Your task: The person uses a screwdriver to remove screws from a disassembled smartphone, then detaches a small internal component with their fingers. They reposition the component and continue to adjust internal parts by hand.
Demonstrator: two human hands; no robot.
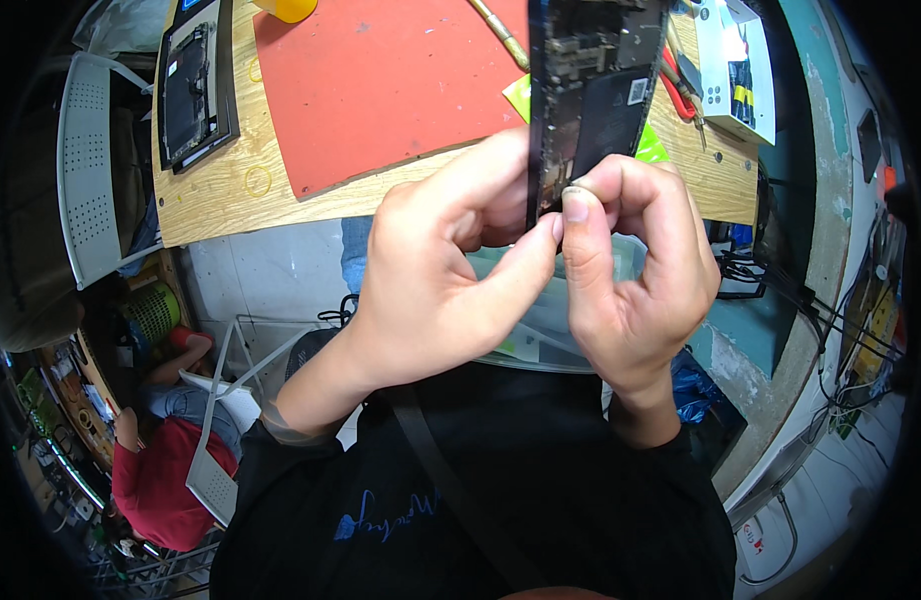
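Note:
An opened smartphone, its circuit boards and black battery exposed, is held upright and tilted over the table's near edge. My left hand grips it by its lower left part, thumb at the bottom edge and fingers behind. At the phone's lower end my right hand is closed, thumb and index fingertips pinched together against it. What lies between those fingertips is too small to tell. Beyond the phone, a red-orange mat covers much of the wooden table.
Another opened phone lies on a dark tray at left. A brush rests on the mat's far right. Red-handled pliers and a white box with tools stand at right. A perforated chair and a person in red are at left.

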